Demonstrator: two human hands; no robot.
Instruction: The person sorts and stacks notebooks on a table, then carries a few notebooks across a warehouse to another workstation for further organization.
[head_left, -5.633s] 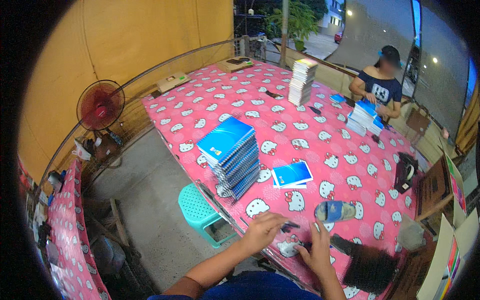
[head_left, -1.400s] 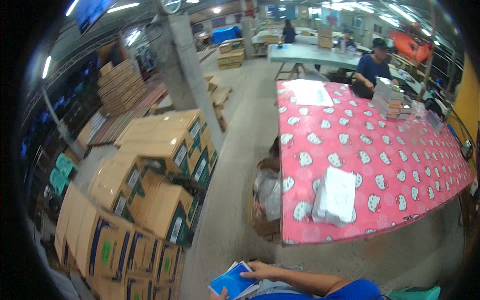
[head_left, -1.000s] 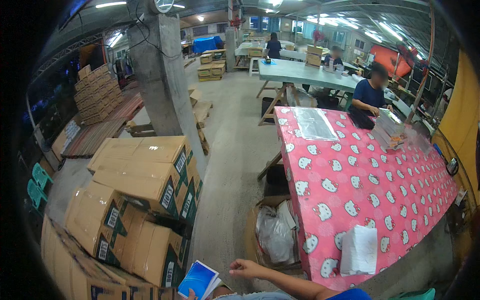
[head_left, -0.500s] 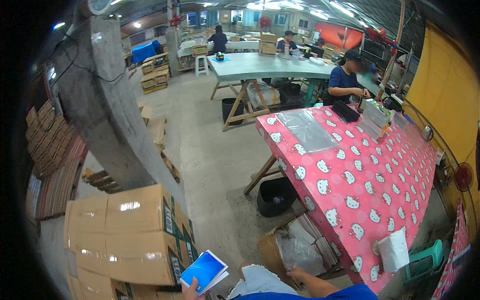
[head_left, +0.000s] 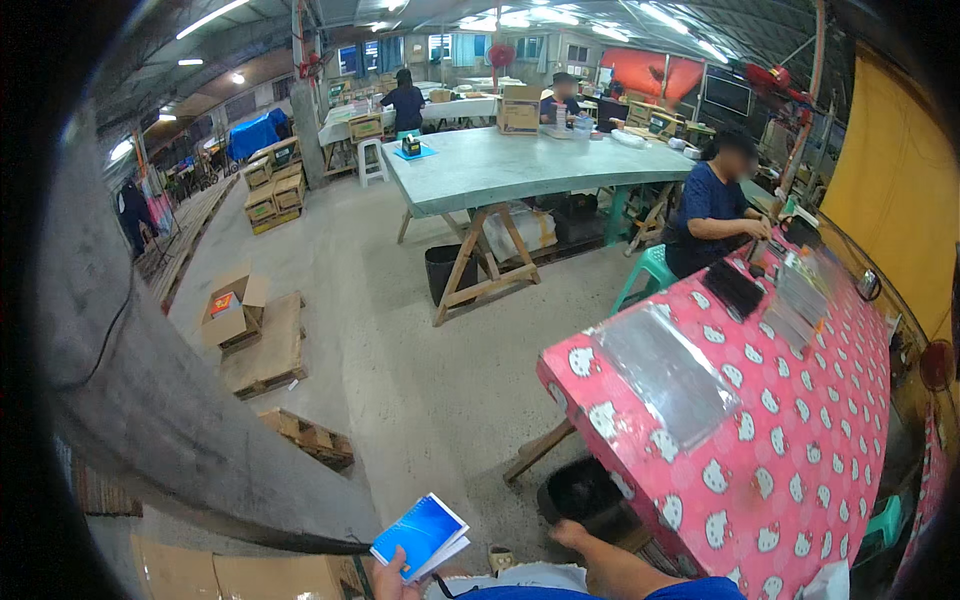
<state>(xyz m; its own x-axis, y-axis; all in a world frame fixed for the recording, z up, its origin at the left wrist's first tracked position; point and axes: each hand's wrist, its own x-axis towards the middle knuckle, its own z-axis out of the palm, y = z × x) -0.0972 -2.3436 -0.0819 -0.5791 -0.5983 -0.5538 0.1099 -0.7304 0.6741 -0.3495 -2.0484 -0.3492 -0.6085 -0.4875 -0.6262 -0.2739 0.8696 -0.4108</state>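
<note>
At the bottom centre, my left hand [head_left: 395, 580] grips a few thin blue-covered notebooks [head_left: 422, 533]. White pages or covers fan out under the top one, and my thumb lies over its lower edge. My right hand [head_left: 572, 536] hangs low beside the black bin [head_left: 585, 495], near the pink table [head_left: 690, 480] with its cartoon-cat cover. No object shows in that hand, and its fingers are too small and turned away to read. Clear plastic sheets [head_left: 672, 378] lie flat on the table's near left part.
A concrete pillar [head_left: 190, 400] slants along my left, above cardboard boxes [head_left: 250, 578]. Wooden pallets [head_left: 265, 345] and an open carton [head_left: 232, 312] lie beyond it. A person [head_left: 705, 205] sits at the pink table's far end. Past them stands a pale green table [head_left: 540, 160].
My view has shifted forward along the aisle; the cardboard boxes and pink table now sit lower in it. The notebooks stay in my left hand. My right hand has moved away from the carton of papers.
</note>
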